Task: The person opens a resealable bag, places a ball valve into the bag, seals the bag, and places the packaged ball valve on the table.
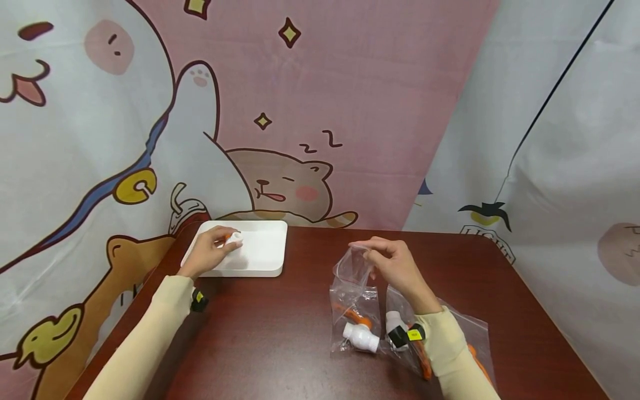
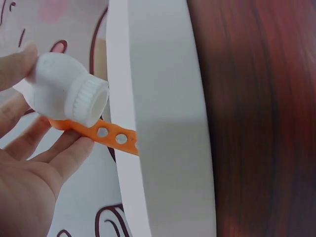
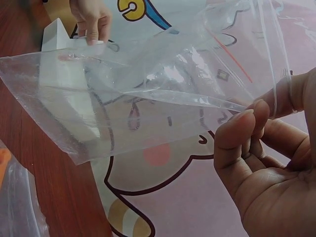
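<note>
Over the white tray, my left hand pinches a white bulb-shaped plastic fitting with a ribbed collar. Against the same fingers lies an orange perforated strip, its far end hidden by the tray's rim. My right hand pinches the edge of a clear zip bag between thumb and fingers. Nothing shows inside this bag, which hangs above the table. Beneath it, another clear bag holds a white fitting and an orange piece.
More clear bags lie under my right forearm, with a white fitting and an orange piece in one and orange in another. The brown table ends at a printed cloth behind.
</note>
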The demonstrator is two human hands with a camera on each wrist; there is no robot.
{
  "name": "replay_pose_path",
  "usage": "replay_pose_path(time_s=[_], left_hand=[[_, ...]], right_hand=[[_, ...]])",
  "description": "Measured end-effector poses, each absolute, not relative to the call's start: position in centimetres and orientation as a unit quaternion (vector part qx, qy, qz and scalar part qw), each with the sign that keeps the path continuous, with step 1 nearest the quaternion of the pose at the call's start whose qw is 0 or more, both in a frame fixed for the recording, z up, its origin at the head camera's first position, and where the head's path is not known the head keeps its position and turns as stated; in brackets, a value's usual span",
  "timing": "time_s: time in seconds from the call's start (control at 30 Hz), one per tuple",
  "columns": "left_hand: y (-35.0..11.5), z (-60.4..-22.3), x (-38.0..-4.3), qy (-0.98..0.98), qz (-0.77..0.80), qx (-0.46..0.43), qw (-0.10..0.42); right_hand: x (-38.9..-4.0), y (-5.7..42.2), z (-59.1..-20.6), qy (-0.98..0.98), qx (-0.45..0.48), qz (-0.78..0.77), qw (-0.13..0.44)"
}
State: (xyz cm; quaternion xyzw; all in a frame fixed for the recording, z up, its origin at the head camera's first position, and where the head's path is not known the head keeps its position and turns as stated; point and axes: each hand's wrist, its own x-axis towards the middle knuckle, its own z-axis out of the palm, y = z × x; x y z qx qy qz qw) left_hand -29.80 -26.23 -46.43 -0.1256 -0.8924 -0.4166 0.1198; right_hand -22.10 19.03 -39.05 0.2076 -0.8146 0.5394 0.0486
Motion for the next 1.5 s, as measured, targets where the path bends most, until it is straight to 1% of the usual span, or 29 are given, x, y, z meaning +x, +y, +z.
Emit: replay_pose_path(time_s=[0.47, 0.9, 1.07, 1.33, 1.5], left_hand=[[-22.7, -44.7, -27.8, -0.840, -0.515, -0.099, 0.137], [-19.3, -43.2, -25.7, -0.811, -0.556, -0.125, 0.133], [-17.9, -42.5, -24.8, -0.778, -0.595, -0.149, 0.136], [-15.9, -40.9, -23.4, -0.762, -0.610, -0.168, 0.138], [-14.6, -39.6, -22.4, -0.737, -0.629, -0.205, 0.139]], right_hand=[[-22.1, 18.8, -39.0, -0.812, 0.209, 0.543, 0.047], [-22.1, 18.7, -39.2, -0.804, 0.220, 0.550, 0.047], [-22.0, 18.5, -39.1, -0.807, 0.215, 0.548, 0.042], [-22.1, 18.3, -39.2, -0.807, 0.210, 0.552, 0.033], [-22.2, 18.2, -39.3, -0.807, 0.209, 0.551, 0.029]])
